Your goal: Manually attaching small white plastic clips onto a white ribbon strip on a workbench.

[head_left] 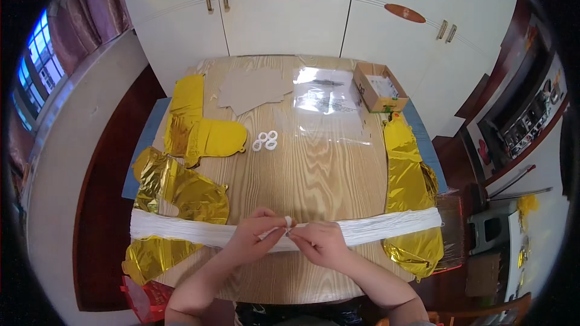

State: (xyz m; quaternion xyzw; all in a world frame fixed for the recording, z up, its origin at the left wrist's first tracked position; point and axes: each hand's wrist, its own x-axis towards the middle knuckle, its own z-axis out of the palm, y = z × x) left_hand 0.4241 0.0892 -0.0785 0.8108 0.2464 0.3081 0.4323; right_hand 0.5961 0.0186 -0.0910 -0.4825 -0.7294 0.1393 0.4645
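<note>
String bundle — white, long, fine-stranded

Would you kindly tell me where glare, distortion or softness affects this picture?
Head view throughout: glare washes out part of the plastic sheet; gold foil at left glints; the window looks bright blue; the table seems bowed along its near edge; the corners fall black; the white item between left hand and right hand is too small to make out.
</note>
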